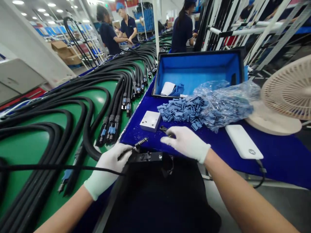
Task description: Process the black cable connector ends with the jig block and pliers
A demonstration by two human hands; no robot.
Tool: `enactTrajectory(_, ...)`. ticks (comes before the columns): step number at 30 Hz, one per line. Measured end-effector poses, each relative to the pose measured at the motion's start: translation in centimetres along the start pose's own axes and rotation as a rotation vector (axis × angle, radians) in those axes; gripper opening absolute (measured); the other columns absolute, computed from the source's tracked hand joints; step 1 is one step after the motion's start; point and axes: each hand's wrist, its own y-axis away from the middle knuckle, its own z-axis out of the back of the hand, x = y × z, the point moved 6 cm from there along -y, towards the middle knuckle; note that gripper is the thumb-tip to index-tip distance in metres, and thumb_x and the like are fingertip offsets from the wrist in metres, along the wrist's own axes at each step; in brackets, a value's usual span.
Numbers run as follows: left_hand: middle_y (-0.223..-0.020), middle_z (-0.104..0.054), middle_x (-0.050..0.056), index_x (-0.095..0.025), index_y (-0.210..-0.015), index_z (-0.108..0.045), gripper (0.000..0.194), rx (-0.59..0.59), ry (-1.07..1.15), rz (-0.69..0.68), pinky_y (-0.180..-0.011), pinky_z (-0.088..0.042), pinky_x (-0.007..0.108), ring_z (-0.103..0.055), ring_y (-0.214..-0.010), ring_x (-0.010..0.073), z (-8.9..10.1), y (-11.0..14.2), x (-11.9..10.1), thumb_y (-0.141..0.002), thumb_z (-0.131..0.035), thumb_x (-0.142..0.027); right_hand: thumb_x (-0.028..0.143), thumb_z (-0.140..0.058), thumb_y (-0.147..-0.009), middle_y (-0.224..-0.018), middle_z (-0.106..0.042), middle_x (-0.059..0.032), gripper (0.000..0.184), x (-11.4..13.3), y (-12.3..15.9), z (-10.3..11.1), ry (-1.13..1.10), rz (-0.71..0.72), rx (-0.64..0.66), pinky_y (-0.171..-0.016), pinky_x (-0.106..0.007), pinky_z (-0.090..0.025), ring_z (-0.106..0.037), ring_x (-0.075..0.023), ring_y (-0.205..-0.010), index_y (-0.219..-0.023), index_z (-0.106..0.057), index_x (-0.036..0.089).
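Coiled black cables (58,102) cover the green belt (31,152) at my far left. My left hand (110,158) is closed on a black cable (60,168), with its spring-wound tip (141,142) sticking out past my fingers above a black fixture (145,157). Holding close behind that tip keeps it steady, so a snug grip serves better here than a loose one. Beyond it, a white square block (150,120) and blue plastic clips (181,111) lie on the blue mat (136,129). My right hand (187,142) is at a small black part (164,129) on the mat; I cannot tell whether it has closed on it. Farther right lies a white power bank (243,141).
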Motion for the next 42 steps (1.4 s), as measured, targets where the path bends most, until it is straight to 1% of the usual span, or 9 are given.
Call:
enactTrajectory(2,-0.111,-0.076,0.003,-0.029,-0.108,-0.073,0.024,-0.032,0.04,0.118,-0.099,-0.053,0.042,-0.071,-0.106,0.028,-0.3,-1.1,0.0,-0.092,-0.06,-0.042,0.046,-0.07,-0.085,-0.091,-0.069,-0.0161,0.031,-2.4,0.1,0.0,0.299,-0.084,-0.105,-0.08,-0.041,-0.048,-0.065,-0.0308,-0.091,-0.088,-0.068,0.015)
enactTrajectory(4,-0.112,-0.077,0.003,-0.027,-0.112,-0.072,0.029,-0.016,0.123,0.215,-0.099,-0.054,0.04,-0.072,-0.107,0.0274,-0.4,-2.3,-0.1,-0.092,-0.061,-0.043,0.033,-0.07,-0.081,-0.094,-0.067,-0.0193,0.02,-3.9,-0.1,-1.3,0.431,-0.099,-0.087,-0.078,-0.04,-0.047,-0.063,-0.033,-0.093,-0.086,-0.067,0.014)
enactTrajectory(8,-0.108,-0.078,0.003,-0.025,-0.117,-0.071,0.033,0.046,0.305,0.275,-0.093,-0.058,0.036,-0.074,-0.102,0.0262,0.3,-4.1,-1.4,-0.09,-0.064,-0.043,0.021,-0.058,-0.082,-0.084,-0.065,-0.0119,0.007,-5.1,-0.6,-1.8,0.247,-0.155,-0.174,-0.067,-0.033,-0.044,-0.061,-0.0234,-0.075,-0.086,-0.062,0.016)
enactTrajectory(11,-0.113,-0.078,0.003,-0.024,-0.116,-0.074,0.034,0.004,0.326,0.221,-0.091,-0.059,0.036,-0.073,-0.106,0.0275,1.6,-5.1,-2.5,-0.09,-0.065,-0.043,0.014,-0.052,-0.083,-0.08,-0.067,-0.006,0.011,-3.2,-0.6,-1.2,-0.032,-0.034,-0.175,-0.067,-0.031,-0.046,-0.061,-0.0203,-0.07,-0.086,-0.061,0.018)
enactTrajectory(15,-0.116,-0.077,0.002,-0.027,-0.114,-0.078,0.032,-0.056,0.248,0.04,-0.1,-0.056,0.04,-0.071,-0.111,0.0301,3.0,-5.9,-3.9,-0.089,-0.066,-0.042,0.0,-0.047,-0.074,-0.117,-0.071,-0.0082,0.043,2.2,-0.1,-0.8,-0.269,0.29,-0.065,-0.096,-0.034,-0.05,-0.066,-0.0244,-0.109,-0.107,-0.067,0.019)
enactTrajectory(19,-0.114,-0.077,0.002,-0.027,-0.111,-0.08,0.029,-0.114,0.221,0.035,-0.099,-0.056,0.04,-0.071,-0.11,0.0295,3.1,-6.2,-4.5,-0.088,-0.067,-0.041,-0.002,-0.044,-0.074,-0.12,-0.071,-0.0087,0.049,4.8,-0.2,-1.0,-0.294,0.34,-0.035,-0.105,-0.034,-0.048,-0.063,-0.0252,-0.119,-0.11,-0.067,0.019)
enactTrajectory(25,-0.108,-0.076,0.001,-0.031,-0.098,-0.081,0.019,-0.187,0.227,0.008,-0.096,-0.054,0.037,-0.071,-0.104,0.0259,2.5,-6.1,-5.8,-0.089,-0.065,-0.035,-0.001,-0.045,-0.075,-0.108,-0.072,-0.0101,0.035,4.2,-0.6,-1.7,-0.218,0.332,-0.065,-0.097,-0.037,-0.052,-0.066,-0.0251,-0.103,-0.096,-0.064,0.018)
enactTrajectory(34,-0.105,-0.075,0.002,-0.028,-0.105,-0.08,0.023,-0.214,0.183,-0.032,-0.092,-0.053,0.033,-0.07,-0.1,0.0237,1.7,-6.7,-6.4,-0.092,-0.061,-0.034,0.001,-0.045,-0.077,-0.099,-0.07,-0.0087,0.027,3.4,-0.6,-1.9,-0.129,0.333,-0.085,-0.09,-0.034,-0.052,-0.064,-0.0226,-0.091,-0.09,-0.06,0.018)
enactTrajectory(42,-0.105,-0.074,0.004,-0.021,-0.107,-0.079,0.025,-0.195,0.095,-0.145,-0.088,-0.051,0.027,-0.069,-0.097,0.0194,1.4,-6.4,-7.7,-0.095,-0.059,-0.031,0.006,-0.045,-0.087,-0.111,-0.069,-0.0158,0.028,2.6,-0.8,-2.9,0.054,0.299,-0.183,-0.104,-0.039,-0.047,-0.061,-0.0283,-0.11,-0.105,-0.065,0.01)
